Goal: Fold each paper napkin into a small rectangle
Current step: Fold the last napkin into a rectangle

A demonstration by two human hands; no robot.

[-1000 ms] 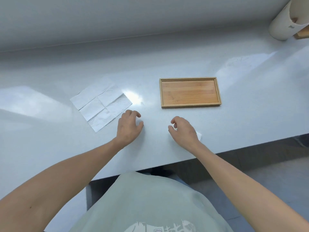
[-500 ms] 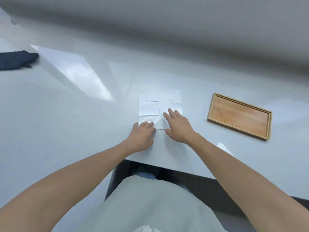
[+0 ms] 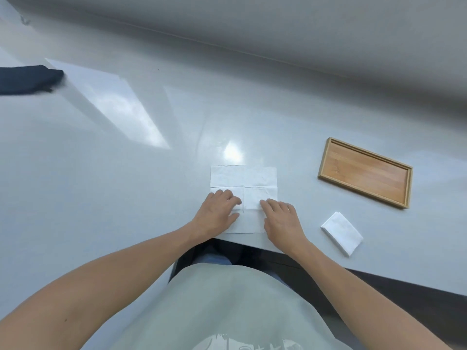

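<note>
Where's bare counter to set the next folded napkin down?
Bare counter lies between the open napkin and the wooden tray, and across the wide stretch left of the left hand up to the dark cloth. The tray is empty too. The near edge is crowded: right hand, folded napkin.

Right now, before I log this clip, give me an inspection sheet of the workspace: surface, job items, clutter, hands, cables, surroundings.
Surface: glossy pale grey table, with window glare.
Job's things: unfolded napkin lying flat near the front edge, crease lines dividing it into quarters; folded napkin, a small rectangle, lying to its right; wooden tray holding nothing, beyond the folded one.
Clutter: dark cloth at the far left edge.
Hands: left hand and right hand both rest palm down on the near part of the unfolded napkin, gripping nothing.
Cables: nothing seen.
Surroundings: plain grey wall behind the table; dark gap below the front edge.
</note>
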